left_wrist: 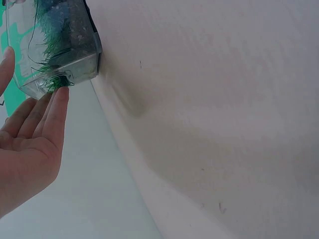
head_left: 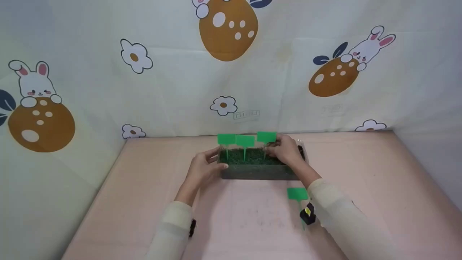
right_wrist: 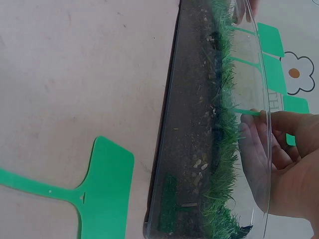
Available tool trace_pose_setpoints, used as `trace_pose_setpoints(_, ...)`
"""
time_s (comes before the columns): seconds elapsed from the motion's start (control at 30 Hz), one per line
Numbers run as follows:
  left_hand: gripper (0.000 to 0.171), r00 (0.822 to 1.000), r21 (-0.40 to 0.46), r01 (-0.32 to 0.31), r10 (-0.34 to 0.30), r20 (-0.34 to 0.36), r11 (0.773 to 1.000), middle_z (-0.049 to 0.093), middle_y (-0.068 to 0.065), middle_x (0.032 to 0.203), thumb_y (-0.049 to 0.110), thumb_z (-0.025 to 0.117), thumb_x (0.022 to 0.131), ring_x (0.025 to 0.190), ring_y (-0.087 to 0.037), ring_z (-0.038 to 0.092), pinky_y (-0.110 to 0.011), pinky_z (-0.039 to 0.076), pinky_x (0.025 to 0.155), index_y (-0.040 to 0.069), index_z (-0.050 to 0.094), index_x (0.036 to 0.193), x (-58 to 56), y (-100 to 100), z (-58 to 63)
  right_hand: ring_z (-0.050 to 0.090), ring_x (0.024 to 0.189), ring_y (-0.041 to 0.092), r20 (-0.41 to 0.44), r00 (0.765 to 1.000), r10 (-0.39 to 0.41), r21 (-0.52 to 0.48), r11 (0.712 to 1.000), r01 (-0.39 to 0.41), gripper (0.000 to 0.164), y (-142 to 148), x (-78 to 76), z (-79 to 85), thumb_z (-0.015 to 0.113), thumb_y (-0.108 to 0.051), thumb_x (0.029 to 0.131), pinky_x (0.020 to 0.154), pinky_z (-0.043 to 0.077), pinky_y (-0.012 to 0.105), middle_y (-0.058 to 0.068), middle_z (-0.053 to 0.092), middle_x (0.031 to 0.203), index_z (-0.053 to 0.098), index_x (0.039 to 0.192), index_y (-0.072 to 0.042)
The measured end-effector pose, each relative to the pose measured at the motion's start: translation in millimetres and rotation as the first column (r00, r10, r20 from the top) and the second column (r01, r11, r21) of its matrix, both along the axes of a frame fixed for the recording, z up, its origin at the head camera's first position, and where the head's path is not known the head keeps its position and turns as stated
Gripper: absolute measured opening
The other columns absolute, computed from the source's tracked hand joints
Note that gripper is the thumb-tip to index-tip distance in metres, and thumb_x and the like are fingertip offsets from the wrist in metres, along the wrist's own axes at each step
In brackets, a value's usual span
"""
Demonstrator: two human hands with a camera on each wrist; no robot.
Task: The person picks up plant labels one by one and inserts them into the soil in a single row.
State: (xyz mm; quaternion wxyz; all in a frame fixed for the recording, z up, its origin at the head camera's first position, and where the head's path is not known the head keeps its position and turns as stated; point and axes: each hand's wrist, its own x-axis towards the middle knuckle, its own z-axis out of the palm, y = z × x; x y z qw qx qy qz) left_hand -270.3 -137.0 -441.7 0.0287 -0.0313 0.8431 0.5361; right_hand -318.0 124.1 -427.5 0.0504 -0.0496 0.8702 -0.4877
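Observation:
A clear, dark-based plastic planter box (head_left: 260, 172) holds soil and green grass (right_wrist: 224, 149). Two green plant labels (head_left: 226, 139) (head_left: 245, 141) stand upright in the grass toward its left end. My right hand (head_left: 287, 150) reaches over the box and pinches the stem of a third green plant label (head_left: 266, 137) between thumb and finger, its lower end at the grass. At the box's left end my left hand (head_left: 202, 168) rests its nearly straight fingers (left_wrist: 56, 112) against the end wall, thumb by the front corner.
Another green plant label (head_left: 297, 194) lies on the pink tabletop (head_left: 252, 216) in front of the box, beside my right sleeve. Behind the table hangs a pale cloth (head_left: 173, 90) printed with rabbits and flowers.

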Motion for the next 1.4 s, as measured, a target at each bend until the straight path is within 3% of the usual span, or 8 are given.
trace_pose_setpoints(1.07,0.07,1.0,0.013,0.01,-0.01,-0.002,1.0,0.053,-0.008,0.15,0.009,0.081,0.082,0.134,-0.027,0.056,-0.036,0.053,0.105,0.014,0.052,0.145,0.8,-0.6,1.2,0.073,0.078,0.016,-0.005,1.0,-0.001,0.034,0.999,0.002,0.019,1.2,1.1,-8.2,0.069,-0.007,0.092,0.073,0.063,0.032,0.017,0.074,0.101,0.069,0.11,-0.002)
trace_pose_setpoints(1.4,0.069,1.0,0.012,0.008,-0.008,0.0,1.0,0.053,-0.01,0.149,0.009,0.081,0.082,0.134,-0.027,0.056,-0.037,0.053,0.105,0.013,0.052,0.145,0.5,-0.5,2.1,0.071,0.076,0.016,-0.04,0.999,0.003,0.085,0.996,0.0,0.015,1.0,2.8,-11.4,0.07,-0.008,0.092,0.065,0.056,0.027,0.015,0.076,0.096,0.071,0.105,-0.004)
